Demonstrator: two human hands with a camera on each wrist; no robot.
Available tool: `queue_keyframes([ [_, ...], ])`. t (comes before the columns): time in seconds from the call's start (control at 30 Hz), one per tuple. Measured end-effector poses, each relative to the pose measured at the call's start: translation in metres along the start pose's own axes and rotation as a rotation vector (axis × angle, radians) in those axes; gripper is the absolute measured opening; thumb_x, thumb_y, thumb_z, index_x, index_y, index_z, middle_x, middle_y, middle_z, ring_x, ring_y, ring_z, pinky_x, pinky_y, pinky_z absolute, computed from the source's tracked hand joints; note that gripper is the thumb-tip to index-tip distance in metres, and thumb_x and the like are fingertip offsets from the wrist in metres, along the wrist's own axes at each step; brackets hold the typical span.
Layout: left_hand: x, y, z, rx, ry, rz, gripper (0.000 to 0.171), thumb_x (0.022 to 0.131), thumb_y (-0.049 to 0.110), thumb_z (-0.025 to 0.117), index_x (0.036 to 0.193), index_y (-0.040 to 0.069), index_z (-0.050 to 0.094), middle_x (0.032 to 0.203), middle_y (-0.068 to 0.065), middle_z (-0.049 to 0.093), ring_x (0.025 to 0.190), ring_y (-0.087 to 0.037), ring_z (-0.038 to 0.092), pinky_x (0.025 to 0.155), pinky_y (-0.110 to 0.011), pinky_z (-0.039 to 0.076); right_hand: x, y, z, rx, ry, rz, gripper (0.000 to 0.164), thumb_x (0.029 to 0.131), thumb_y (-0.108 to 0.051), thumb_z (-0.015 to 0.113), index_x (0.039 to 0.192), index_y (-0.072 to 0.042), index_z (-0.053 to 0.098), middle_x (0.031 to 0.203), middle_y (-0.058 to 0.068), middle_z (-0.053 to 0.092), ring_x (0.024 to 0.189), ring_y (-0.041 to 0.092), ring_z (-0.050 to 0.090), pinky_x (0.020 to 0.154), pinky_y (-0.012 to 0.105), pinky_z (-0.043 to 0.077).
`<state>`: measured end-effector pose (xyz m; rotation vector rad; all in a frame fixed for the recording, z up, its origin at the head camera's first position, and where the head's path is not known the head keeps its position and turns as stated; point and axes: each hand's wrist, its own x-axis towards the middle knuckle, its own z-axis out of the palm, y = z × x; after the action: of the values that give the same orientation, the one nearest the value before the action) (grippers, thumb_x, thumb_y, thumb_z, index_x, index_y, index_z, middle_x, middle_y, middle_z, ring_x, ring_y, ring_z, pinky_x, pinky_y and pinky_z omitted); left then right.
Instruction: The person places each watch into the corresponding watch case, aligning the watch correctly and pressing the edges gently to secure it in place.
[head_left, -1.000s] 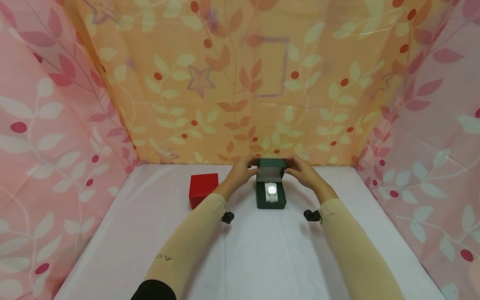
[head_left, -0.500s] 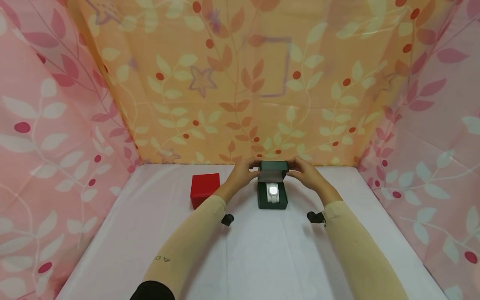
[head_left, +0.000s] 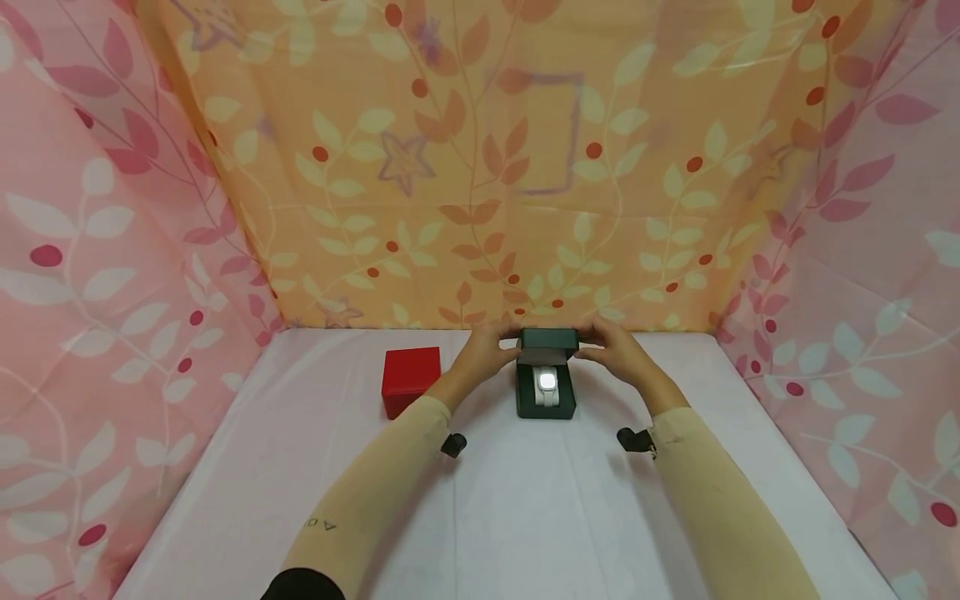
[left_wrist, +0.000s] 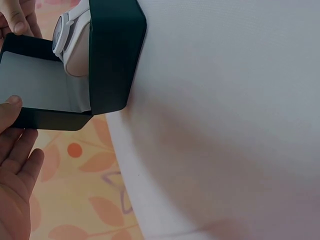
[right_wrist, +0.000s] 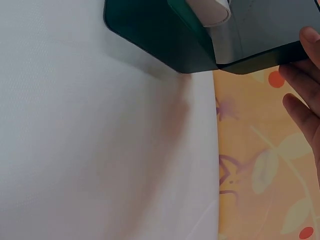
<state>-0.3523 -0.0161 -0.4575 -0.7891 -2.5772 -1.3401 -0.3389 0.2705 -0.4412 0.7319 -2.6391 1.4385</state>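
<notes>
A dark green watch box [head_left: 545, 413] stands on the white tabletop with its hinged lid [head_left: 549, 339] raised and tilted forward. Inside sits a white wristwatch [head_left: 547, 385] with a bright face, its strap wrapped round a pale cushion [left_wrist: 79, 57]. My left hand [head_left: 485, 348] holds the lid's left side, thumb on the inner edge and fingers behind. At the opposite side my right hand [head_left: 611, 350] grips the lid in the same way. In the right wrist view, the right thumb [right_wrist: 311, 42] lies over the lid's edge; part of that hand is cut off.
A red box [head_left: 411, 379] stands left of the green one, close to my left forearm and partly behind it. Behind the table [head_left: 517, 517] hangs a yellow leaf-patterned cloth [head_left: 480, 167]. Pink patterned cloths [head_left: 90, 333] flank both sides.
The green lid has swung forward and down a little, hiding more of its grey lining. Both hands have come down with it. The red box has stayed in place.
</notes>
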Motion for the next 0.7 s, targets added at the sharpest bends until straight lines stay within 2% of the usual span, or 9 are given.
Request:
queue_keyframes([
  [0.43, -0.006, -0.002, 0.003, 0.051, 0.02, 0.018, 0.049, 0.09, 0.015, 0.081, 0.137, 0.017, 0.067, 0.126, -0.001, 0.073, 0.124, -0.02, 0.063, 0.108, -0.044, 0.05, -0.006, 0.011, 0.001, -0.025, 0.033, 0.012, 0.038, 0.088, -0.006, 0.079, 0.124, -0.005, 0.068, 0.128, 0.011, 0.065, 0.126, 0.035, 0.063, 0.11, 0.053, 0.045],
  [0.5, -0.007, -0.002, 0.003, 0.061, 0.019, 0.012, 0.049, 0.09, 0.016, 0.081, 0.137, 0.018, 0.068, 0.126, -0.001, 0.073, 0.13, -0.022, 0.059, 0.114, -0.049, 0.043, -0.008, 0.012, 0.001, -0.033, 0.031, 0.013, 0.038, 0.088, -0.008, 0.08, 0.124, -0.006, 0.069, 0.128, 0.01, 0.065, 0.127, 0.033, 0.063, 0.111, 0.05, 0.045],
  [0.67, -0.009, -0.002, 0.005, 0.079, 0.02, 0.006, 0.048, 0.089, 0.017, 0.082, 0.135, 0.016, 0.069, 0.127, -0.002, 0.073, 0.137, -0.026, 0.054, 0.116, -0.048, 0.042, -0.011, 0.014, 0.001, -0.056, 0.033, 0.01, 0.041, 0.088, -0.007, 0.08, 0.128, -0.008, 0.069, 0.13, 0.008, 0.065, 0.128, 0.033, 0.062, 0.111, 0.05, 0.044],
  [0.7, -0.01, -0.001, 0.005, 0.078, 0.019, 0.003, 0.048, 0.088, 0.017, 0.082, 0.135, 0.016, 0.069, 0.128, -0.002, 0.073, 0.139, -0.027, 0.052, 0.113, -0.046, 0.045, -0.012, 0.014, 0.001, -0.06, 0.037, 0.006, 0.042, 0.088, -0.007, 0.08, 0.128, -0.009, 0.069, 0.13, 0.007, 0.066, 0.128, 0.033, 0.062, 0.111, 0.05, 0.045],
])
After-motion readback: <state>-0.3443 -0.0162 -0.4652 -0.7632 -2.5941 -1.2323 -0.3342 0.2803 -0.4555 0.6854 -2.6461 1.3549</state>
